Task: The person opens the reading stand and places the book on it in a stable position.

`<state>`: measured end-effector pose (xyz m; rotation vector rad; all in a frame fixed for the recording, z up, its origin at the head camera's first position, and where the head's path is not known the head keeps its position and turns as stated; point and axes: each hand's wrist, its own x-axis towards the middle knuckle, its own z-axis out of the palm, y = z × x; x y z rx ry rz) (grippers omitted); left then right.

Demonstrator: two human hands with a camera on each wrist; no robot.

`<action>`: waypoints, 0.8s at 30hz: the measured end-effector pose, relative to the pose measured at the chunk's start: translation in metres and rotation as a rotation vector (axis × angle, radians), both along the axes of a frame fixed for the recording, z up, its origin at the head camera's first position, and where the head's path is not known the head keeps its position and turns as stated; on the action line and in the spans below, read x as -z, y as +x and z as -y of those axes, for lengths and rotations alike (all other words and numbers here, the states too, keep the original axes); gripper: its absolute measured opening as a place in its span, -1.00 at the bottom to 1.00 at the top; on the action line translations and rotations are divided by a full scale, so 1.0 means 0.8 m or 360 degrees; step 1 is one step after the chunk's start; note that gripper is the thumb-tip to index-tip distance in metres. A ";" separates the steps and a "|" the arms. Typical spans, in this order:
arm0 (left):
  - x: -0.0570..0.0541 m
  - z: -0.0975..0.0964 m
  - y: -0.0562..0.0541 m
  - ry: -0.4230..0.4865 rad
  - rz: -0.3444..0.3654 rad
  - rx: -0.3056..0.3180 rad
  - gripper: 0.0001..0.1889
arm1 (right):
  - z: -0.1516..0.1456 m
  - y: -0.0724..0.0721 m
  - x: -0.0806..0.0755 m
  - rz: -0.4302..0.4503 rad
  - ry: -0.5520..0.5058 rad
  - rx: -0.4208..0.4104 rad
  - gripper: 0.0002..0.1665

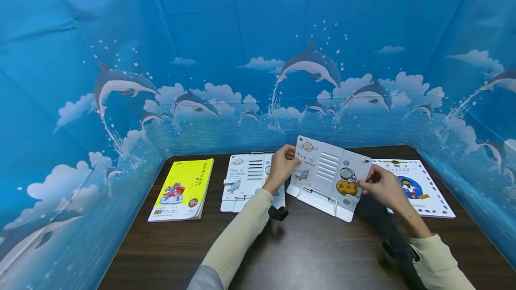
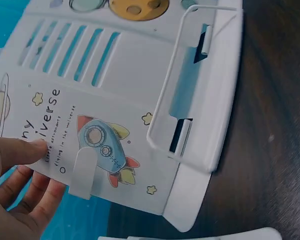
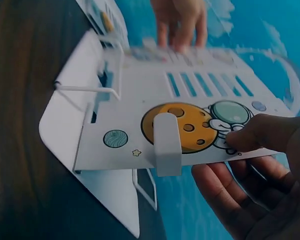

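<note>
A white book stand [image 1: 316, 185] with space drawings and a slotted back panel is tilted up over the dark table. My left hand [image 1: 282, 167] pinches its left side, thumb on the printed face and fingers behind, as the left wrist view shows. At the opposite edge my right hand [image 1: 383, 187] grips it the same way, the thumb [image 3: 257, 132] beside the astronaut drawing. A wire frame [image 2: 165, 90] sits along the stand's lower lip. In the right wrist view, a white clip [image 3: 167, 145] juts over the edge near the orange planet.
A matching book stand [image 1: 238, 191] lies on the table, partly behind my left forearm. Farther left is a yellow book [image 1: 185, 176]. A white book [image 1: 433, 182] lies at the right, partly hidden by my right hand. A blue dolphin-print curtain [image 1: 225, 57] encloses the table's back and sides.
</note>
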<state>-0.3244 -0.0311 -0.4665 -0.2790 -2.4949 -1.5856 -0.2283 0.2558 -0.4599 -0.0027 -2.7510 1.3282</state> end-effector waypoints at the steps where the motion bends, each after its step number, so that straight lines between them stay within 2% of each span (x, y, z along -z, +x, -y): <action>1: 0.000 0.001 -0.002 0.0012 -0.0001 0.0015 -0.72 | 0.005 0.005 -0.001 -0.0003 0.0011 -0.0009 -0.68; 5: 0.001 0.006 -0.010 0.0029 -0.0004 0.0056 -0.71 | 0.032 0.025 -0.001 -0.0087 0.0061 -0.0060 -0.59; 9: 0.001 0.011 -0.018 0.0073 0.0022 0.0079 -0.70 | 0.066 0.042 0.000 -0.0326 0.0126 -0.0131 -0.75; 12: 0.000 0.013 -0.022 0.0133 0.0069 0.0101 -0.67 | 0.094 0.052 0.001 -0.0507 0.0169 -0.0190 -0.66; 16: -0.002 0.011 -0.028 0.0163 0.0107 0.0126 -0.65 | 0.127 0.060 -0.001 -0.0664 0.0228 -0.0248 -0.57; 24: -0.003 0.001 -0.034 0.0108 0.0095 0.0148 -0.60 | 0.169 0.059 0.004 -0.0836 0.0263 -0.0365 -0.56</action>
